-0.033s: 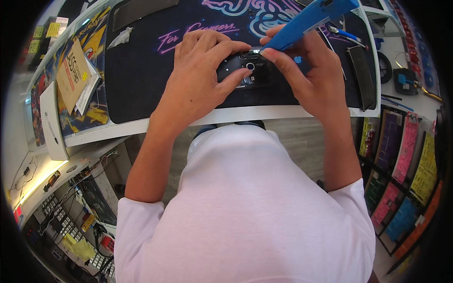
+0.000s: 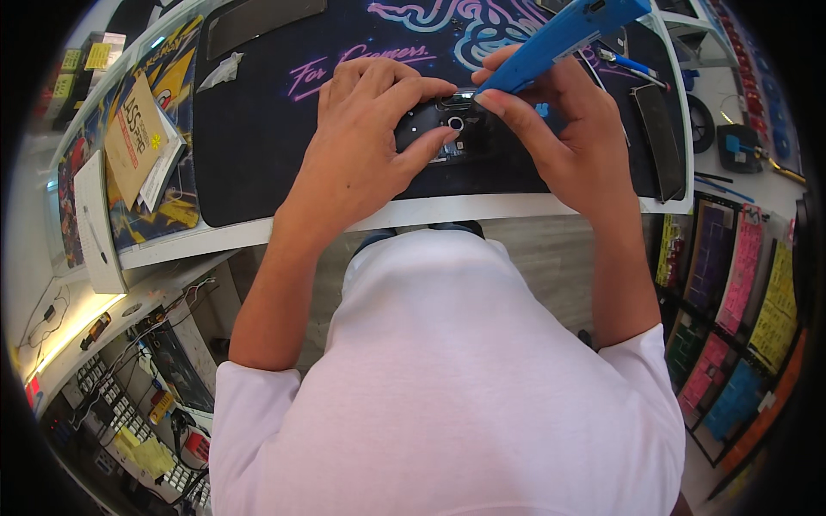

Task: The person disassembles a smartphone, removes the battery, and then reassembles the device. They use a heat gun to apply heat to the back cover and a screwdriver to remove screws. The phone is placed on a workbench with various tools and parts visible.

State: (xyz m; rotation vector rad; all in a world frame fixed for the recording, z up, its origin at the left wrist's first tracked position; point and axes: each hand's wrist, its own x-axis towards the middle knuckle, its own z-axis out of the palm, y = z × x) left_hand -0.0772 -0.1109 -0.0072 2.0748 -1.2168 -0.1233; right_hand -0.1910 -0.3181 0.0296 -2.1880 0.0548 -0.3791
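An opened dark phone (image 2: 475, 142), with a ring-shaped metal part and small bright parts showing inside, lies on a black desk mat. From its left side my left hand (image 2: 361, 138) grips the phone, index finger on the far edge and thumb on the near inner part. My right hand (image 2: 576, 142) holds a long blue handheld tool (image 2: 564, 41), tilted up to the right, with a port in its raised end. The tool's narrow end meets the phone's upper edge beside my left index fingertip; the exact contact is too small to make out.
On the mat (image 2: 258, 163) are a dark panel (image 2: 258, 24), crumpled clear plastic (image 2: 221, 72), a blue-and-white pen (image 2: 626, 62) and a dark slab (image 2: 658, 142). A brown packet (image 2: 131, 133) lies left. Coloured packets (image 2: 742, 267) fill a rack at right.
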